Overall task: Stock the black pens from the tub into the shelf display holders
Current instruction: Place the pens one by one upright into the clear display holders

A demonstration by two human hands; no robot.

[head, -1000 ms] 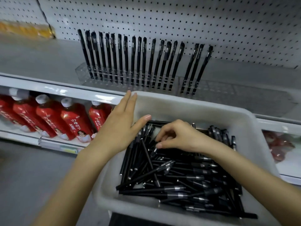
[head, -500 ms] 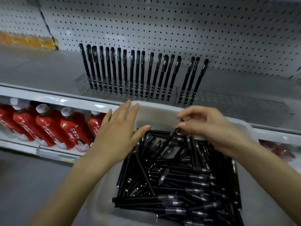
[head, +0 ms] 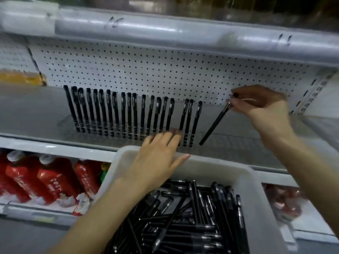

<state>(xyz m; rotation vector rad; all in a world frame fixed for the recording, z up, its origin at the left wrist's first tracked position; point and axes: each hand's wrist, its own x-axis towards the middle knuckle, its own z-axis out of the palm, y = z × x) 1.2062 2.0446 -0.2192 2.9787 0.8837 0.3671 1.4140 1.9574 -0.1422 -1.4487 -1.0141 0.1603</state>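
A grey tub at the bottom centre holds several loose black pens. On the shelf behind it, a clear display holder carries a row of several upright black pens. My right hand pinches the top of one black pen, which slants down to the left with its tip at the holder, just right of the last standing pen. My left hand lies flat with straight fingers on the tub's far rim, its fingertips reaching toward the holder.
A white pegboard backs the shelf. An upper shelf edge runs overhead. Red bottles stand on the lower shelf at left. A further clear holder section stretches right of the standing pens. Packaged red goods lie lower right.
My right hand lifted one pen out of the tub and carried it up and right to the holder. My left hand slid forward over the tub rim. The camera tilted upward.
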